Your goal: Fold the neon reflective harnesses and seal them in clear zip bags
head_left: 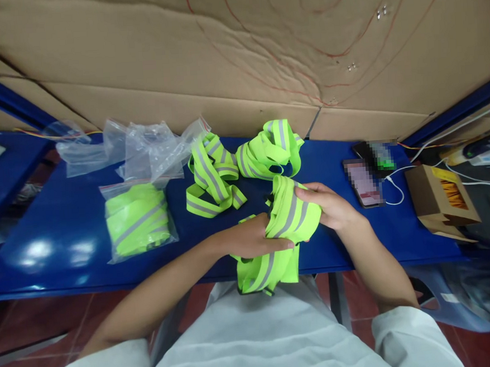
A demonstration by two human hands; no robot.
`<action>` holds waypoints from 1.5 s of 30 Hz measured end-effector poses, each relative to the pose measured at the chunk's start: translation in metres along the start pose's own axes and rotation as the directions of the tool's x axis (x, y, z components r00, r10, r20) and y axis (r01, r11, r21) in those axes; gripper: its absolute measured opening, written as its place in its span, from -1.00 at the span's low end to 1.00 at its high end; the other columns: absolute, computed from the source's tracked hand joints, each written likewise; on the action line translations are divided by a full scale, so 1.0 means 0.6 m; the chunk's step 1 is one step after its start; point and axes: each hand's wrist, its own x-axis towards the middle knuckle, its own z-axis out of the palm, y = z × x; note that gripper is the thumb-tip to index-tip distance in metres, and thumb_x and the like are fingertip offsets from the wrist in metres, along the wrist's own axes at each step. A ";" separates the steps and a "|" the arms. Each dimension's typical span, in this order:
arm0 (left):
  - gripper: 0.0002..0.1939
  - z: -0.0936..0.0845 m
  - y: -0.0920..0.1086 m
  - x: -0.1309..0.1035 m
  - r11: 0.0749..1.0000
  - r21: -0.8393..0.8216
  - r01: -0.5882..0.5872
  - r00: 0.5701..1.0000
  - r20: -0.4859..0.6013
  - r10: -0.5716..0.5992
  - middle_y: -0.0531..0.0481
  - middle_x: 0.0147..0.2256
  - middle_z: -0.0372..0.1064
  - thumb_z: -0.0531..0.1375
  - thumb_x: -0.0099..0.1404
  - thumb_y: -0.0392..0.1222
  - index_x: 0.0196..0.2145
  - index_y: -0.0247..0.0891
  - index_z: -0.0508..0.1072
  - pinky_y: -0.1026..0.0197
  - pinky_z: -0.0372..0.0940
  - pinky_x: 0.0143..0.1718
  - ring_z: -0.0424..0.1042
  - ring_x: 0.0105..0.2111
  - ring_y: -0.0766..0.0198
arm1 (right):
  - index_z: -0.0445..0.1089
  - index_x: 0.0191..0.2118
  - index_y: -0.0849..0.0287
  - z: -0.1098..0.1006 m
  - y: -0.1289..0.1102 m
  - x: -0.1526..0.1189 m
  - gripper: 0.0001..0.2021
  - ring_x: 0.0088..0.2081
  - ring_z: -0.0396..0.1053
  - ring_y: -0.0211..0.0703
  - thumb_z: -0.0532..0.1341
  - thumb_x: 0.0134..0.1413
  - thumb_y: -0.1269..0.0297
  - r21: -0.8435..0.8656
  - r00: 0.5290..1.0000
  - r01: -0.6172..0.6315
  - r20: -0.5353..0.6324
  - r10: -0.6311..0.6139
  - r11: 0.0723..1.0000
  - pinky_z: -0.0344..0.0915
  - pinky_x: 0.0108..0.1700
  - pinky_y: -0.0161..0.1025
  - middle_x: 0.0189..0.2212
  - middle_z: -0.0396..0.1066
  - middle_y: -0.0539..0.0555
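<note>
Between my two hands is a folded bundle of neon yellow-green reflective strap (293, 211) with grey stripes. My left hand (253, 239) is closed round its lower left side, thumb along the front. Gripping the upper right edge is my right hand (330, 204), its thumb on top and the other fingers mostly hidden behind. More of the same webbing, a loose strap (268, 271), hangs below my left hand over the table's front edge. Behind the hands lie a tangled strap (211, 177) and a looped strap pile (270, 151).
On the left, a clear zip bag (138, 220) holds a folded strap. Several crumpled plastic bags (150, 151) lie behind it on the blue table (63, 218). Two phones stand right, the nearer phone (363, 183) beside a cardboard box (439, 200) and white cables. A cardboard wall (177, 59) closes the back.
</note>
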 end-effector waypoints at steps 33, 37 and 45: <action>-0.48 -0.023 -0.017 0.007 0.964 -0.250 0.095 0.993 -0.045 -0.109 -0.15 0.06 0.55 0.40 0.27 0.01 0.10 -0.28 0.51 0.07 0.44 0.06 0.53 0.05 0.03 | 0.50 0.19 0.02 0.014 0.008 -0.021 -0.55 -0.13 0.60 0.01 0.31 0.28 -0.05 -0.708 0.911 0.317 0.042 -0.411 0.631 0.51 -0.12 -0.14 0.03 0.60 0.05; -0.44 0.001 -0.013 0.013 0.915 -0.398 0.070 0.997 0.000 -0.076 -0.17 0.01 0.56 0.46 0.19 -0.05 0.09 -0.29 0.50 0.02 0.46 0.03 0.55 0.02 0.00 | 0.58 0.06 0.09 0.005 0.004 -0.017 -0.60 -0.04 0.59 0.06 0.35 0.24 -0.04 -0.706 0.873 0.326 -0.030 -0.486 0.629 0.48 0.02 -0.10 -0.06 0.64 0.06; -0.30 0.020 -0.001 0.018 0.755 -0.644 0.121 0.944 -0.161 -0.289 -0.14 -0.06 0.59 0.58 -0.02 -0.14 0.07 -0.29 0.51 0.10 0.48 -0.05 0.59 -0.13 0.09 | 0.59 0.07 0.04 0.006 0.001 -0.022 -0.61 -0.02 0.58 0.03 0.42 0.17 0.04 -0.681 0.748 0.391 -0.157 -0.645 0.619 0.50 0.03 -0.11 -0.02 0.63 0.02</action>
